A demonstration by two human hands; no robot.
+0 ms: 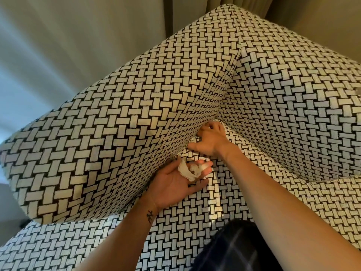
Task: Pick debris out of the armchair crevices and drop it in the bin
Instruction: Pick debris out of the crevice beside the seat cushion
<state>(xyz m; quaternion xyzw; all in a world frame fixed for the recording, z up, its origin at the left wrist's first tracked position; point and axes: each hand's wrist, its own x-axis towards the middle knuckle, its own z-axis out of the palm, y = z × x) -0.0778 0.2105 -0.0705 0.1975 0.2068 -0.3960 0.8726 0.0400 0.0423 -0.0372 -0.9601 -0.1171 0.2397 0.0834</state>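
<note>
Head view: the only view; it looks down over both forearms into the armchair (121, 122).
Left hand (175, 182): palm up, fingers lightly curled under and round a small heap of paper scraps (190, 170).
Paper scraps: white and crumpled, lying across the left fingers (206, 167), just off the seat cushion (195, 222) and close beside the armrest (88, 153).
Right hand (211, 140): just beyond the left fingertips, knuckles up, thumb stuck out sideways. The fingertips are pushed into the crevice (215, 119) where armrest, backrest (293, 90) and seat meet.
Right grip: cannot tell; the fingertips are buried in the fabric. A small pale fleck shows beside them, too small to name.
Bin: not in sight.
Done, by my reading: some debris is out of the chair and gathered in the left hand.
Left to do, by my reading: finish probing this corner, check the other seams, then carry the scraps to the bin and drop them; none has reached it yet.
</note>
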